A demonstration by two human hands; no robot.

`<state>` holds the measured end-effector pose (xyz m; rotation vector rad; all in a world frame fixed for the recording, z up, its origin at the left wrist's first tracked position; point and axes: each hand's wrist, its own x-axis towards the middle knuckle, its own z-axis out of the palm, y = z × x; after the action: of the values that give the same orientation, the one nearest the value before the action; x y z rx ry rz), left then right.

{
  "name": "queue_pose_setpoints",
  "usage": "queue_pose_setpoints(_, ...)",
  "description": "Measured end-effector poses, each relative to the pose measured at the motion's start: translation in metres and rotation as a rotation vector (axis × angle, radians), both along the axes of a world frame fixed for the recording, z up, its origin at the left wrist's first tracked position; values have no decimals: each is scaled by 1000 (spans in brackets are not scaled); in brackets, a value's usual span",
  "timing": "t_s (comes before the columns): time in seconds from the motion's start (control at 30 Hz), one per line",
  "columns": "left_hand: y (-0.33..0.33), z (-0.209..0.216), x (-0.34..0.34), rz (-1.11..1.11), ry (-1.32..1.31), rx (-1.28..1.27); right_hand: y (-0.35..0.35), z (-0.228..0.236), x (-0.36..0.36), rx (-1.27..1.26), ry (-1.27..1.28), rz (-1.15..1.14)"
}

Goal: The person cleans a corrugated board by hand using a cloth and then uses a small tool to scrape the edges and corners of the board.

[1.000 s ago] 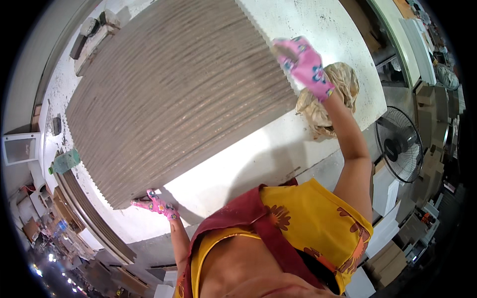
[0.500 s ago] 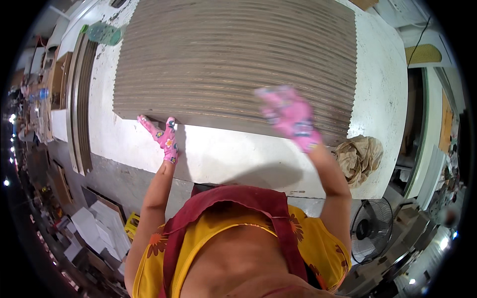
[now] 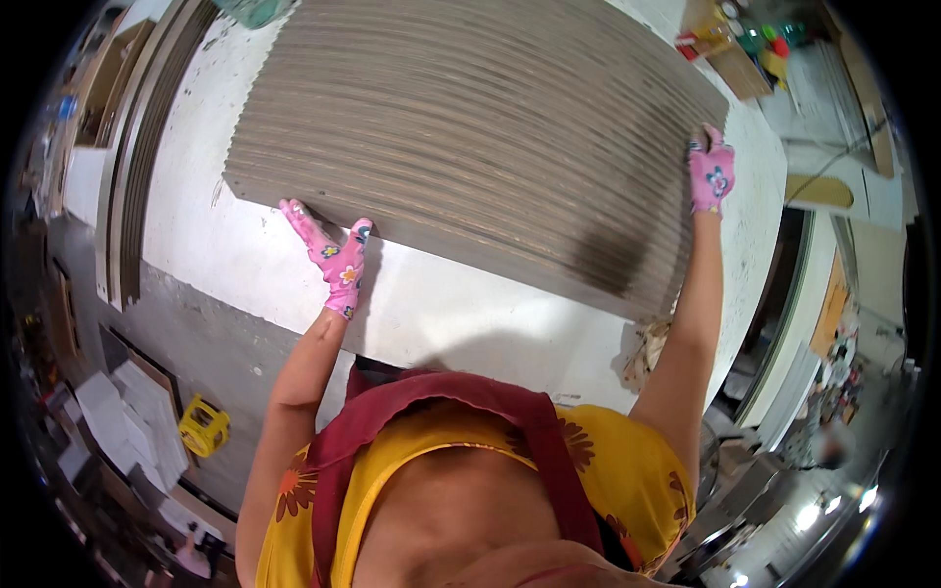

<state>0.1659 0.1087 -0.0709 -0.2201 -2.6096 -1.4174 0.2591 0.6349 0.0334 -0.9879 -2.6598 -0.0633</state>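
Note:
A wide grey-brown ridged panel (image 3: 461, 147), apparently many narrow strips side by side, lies on a white table (image 3: 470, 304). Both hands wear pink flowered gloves. At the panel's near edge, left of its middle, my left hand (image 3: 338, 260) rests with thumb and fingers spread against the side. My right arm reaches out along the right end. There my right hand (image 3: 713, 176) is at the toothed edge with its fingers bent inward at the panel's far right corner. What those fingertips grip, if anything, cannot be made out.
Crumpled brown paper (image 3: 647, 355) lies by the near right corner, partly behind my right forearm. A greenish bottle (image 3: 250, 10) stands at the far left. Long strips (image 3: 147, 157) lie beyond the table's left side. A yellow object (image 3: 204, 425) is on the floor.
My right hand has moved from over the panel's near right part to its far right edge. My left hand stays at the near edge. The view has turned and shifted.

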Motion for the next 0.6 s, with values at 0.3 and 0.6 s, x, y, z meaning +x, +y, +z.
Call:
queue_pose_setpoints(0.3,3,1,-2,-24,13,110,-312,-1,-122,-358,-124,1196)
queue_pose_setpoints(0.6,9,-3,-6,3,58,15,59,-22,-98,117,-4,34)
